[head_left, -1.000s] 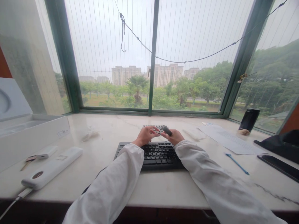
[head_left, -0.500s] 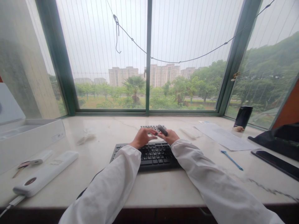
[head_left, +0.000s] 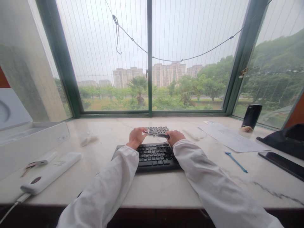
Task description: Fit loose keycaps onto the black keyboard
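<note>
A black keyboard (head_left: 154, 163) lies in front of me on the pale marble-patterned tabletop. My right hand (head_left: 177, 136), above its far right part, is closed around a short dark stick-like tool (head_left: 162, 136) that points left. The tool's exact kind is unclear. My left hand (head_left: 136, 138) is over the keyboard's far left part, with thumb and fingertips pinched; a small dark bit shows at the tips, too small to name. Behind both hands sits a patch of keycaps in rows (head_left: 159, 129), partly covered by the hands and tool.
To the left are a white open box (head_left: 47, 136), a white power bank (head_left: 53, 172) with a cable, and a key (head_left: 29, 166). On the right lie paper sheets (head_left: 234, 137), a blue stick (head_left: 236, 162), a phone (head_left: 282, 164) and a black can (head_left: 252, 116).
My hands have moved apart, the left one going left. The dark tool has swung from tilted up to nearly level, pointing left. The camera view has shifted slightly.
</note>
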`<state>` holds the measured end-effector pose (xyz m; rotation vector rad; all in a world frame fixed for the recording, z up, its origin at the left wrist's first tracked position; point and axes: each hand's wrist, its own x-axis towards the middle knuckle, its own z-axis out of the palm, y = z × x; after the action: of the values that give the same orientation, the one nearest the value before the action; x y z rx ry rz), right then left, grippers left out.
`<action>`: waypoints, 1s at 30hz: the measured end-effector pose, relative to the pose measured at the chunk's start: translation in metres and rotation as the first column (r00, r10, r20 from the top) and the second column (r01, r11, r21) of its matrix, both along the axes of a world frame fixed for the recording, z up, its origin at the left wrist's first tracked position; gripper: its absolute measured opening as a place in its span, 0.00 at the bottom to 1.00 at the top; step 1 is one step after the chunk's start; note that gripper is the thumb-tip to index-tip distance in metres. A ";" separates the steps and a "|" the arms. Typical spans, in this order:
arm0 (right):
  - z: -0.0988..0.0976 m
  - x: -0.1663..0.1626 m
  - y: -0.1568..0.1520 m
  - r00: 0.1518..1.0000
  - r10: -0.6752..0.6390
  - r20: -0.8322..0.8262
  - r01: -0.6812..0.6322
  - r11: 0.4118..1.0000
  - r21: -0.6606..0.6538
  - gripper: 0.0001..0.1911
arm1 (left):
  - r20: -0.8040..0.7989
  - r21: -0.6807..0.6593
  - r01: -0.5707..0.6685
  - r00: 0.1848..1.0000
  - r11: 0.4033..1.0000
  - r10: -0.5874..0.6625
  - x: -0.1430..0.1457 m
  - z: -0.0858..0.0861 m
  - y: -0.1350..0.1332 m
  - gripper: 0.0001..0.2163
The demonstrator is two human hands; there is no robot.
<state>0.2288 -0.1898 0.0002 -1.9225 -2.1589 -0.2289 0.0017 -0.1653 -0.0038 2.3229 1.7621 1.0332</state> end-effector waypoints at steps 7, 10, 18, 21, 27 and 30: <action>0.004 0.011 0.001 0.999 -0.045 0.030 0.045 0.999 -0.013 0.11 | -0.096 -0.169 -0.057 0.994 0.984 0.041 -0.016 0.007 0.030 0.11; 0.003 0.014 0.003 0.999 -0.042 0.021 0.043 0.999 -0.028 0.12 | -0.144 -0.236 -0.058 0.989 0.970 0.024 -0.023 0.009 0.053 0.10; 0.001 0.015 0.007 1.000 0.017 0.019 -0.017 0.999 -0.038 0.10 | -0.235 -0.304 -0.126 0.970 0.944 0.054 -0.025 0.000 0.102 0.10; 0.001 0.013 0.007 1.000 0.020 0.019 -0.019 0.999 -0.036 0.10 | -0.244 -0.299 -0.133 0.968 0.945 0.059 -0.019 -0.002 0.114 0.10; 0.003 0.011 0.005 1.000 0.009 0.013 -0.008 0.998 -0.056 0.11 | -0.268 -0.309 -0.133 0.962 0.942 0.048 -0.008 -0.002 0.133 0.11; 0.004 0.010 0.004 1.000 0.011 0.010 -0.010 0.997 -0.071 0.12 | -0.277 -0.304 -0.129 0.960 0.944 0.042 -0.004 -0.005 0.139 0.10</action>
<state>0.2390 -0.1856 0.0039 -1.9513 -2.2115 -0.1626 -0.0025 -0.0263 -0.0089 2.2767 1.9638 0.4066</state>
